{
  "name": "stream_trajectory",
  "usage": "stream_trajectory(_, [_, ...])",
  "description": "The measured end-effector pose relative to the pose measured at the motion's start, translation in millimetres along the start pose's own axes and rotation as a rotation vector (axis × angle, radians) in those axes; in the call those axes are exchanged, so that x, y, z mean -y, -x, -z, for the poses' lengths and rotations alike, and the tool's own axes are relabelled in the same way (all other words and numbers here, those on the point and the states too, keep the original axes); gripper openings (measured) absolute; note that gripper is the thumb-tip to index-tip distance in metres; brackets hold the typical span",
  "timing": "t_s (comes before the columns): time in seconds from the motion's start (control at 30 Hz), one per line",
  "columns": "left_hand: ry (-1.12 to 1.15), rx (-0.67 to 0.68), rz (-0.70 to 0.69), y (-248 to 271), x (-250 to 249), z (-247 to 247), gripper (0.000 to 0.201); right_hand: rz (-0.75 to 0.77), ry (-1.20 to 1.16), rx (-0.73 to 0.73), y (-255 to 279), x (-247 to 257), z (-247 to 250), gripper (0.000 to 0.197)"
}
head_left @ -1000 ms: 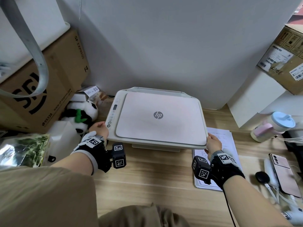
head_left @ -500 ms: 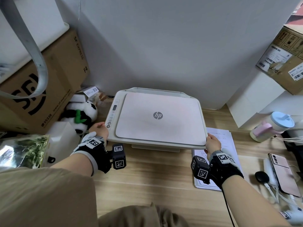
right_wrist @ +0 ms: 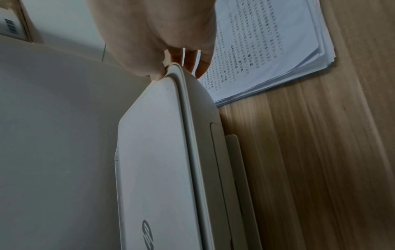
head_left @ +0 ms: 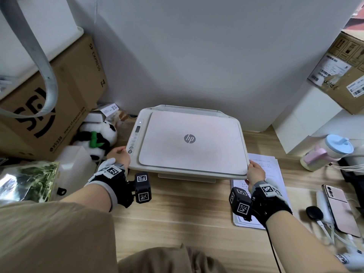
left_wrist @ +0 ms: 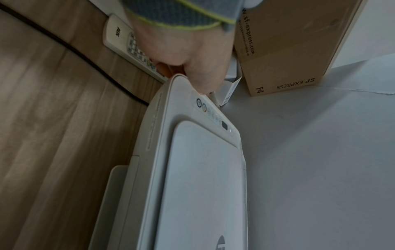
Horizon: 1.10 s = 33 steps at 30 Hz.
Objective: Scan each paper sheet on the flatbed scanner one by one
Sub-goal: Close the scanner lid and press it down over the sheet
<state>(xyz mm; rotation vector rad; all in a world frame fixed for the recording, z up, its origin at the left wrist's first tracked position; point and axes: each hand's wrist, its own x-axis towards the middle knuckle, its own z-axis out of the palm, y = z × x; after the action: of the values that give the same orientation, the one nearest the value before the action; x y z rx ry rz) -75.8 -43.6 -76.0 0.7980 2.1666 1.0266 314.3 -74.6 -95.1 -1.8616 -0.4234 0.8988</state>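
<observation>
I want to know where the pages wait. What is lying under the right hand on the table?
Under the right hand lies a stack of printed paper sheets, beside the closed scanner. The wrist covers the stack's middle, and only the top sheet's text shows.

Plain pale grey wall behind, meeting light wood-grain bench; brown cardboard boxes stacked at left, white block and further carton at right; soft, even lighting.

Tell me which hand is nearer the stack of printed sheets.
Right. The right hand grips the scanner's front right corner directly over the printed sheets; the left hand grips the front left corner, across the scanner.
</observation>
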Motion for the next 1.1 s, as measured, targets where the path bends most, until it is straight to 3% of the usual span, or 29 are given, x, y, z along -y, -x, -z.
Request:
stream_trajectory(0.4, [0.029, -0.019, 0.002, -4, 3, -5, 0.029, -0.004, -0.001, 0.012, 3, 2, 0, 0.036])
stream_trajectory(0.57, [-0.009, 0.168, 0.004, -22, -1, 1, 0.033, -0.029, -0.007, 0.032, 2, 5, 4, 0.037])
stream_trajectory(0.67, [-0.173, 0.01, -0.127, -12, -18, 1, 0.029, -0.048, -0.014, 0.049, 0, 7, 7, 0.039])
stream_trajectory(0.8, [-0.336, 0.208, -0.23, -1, -38, -8, 0.036, -0.106, -0.129, 0.102, -7, 10, 8, 0.041])
stream_trajectory(0.9, [-0.463, 0.295, -0.17, 0, -50, -13, 0.037, -0.146, -0.189, 0.099, -7, 15, 10, 0.035])
stream_trajectory(1.0, [-0.329, 0.39, -0.083, -7, -60, -15, 0.032, -0.102, -0.095, 0.066, -9, 20, 12, 0.034])
stream_trajectory(1.1, [-0.118, 0.47, 0.015, -10, -75, -5, 0.017, -0.134, -0.159, -0.022, -11, 28, 16, 0.029])
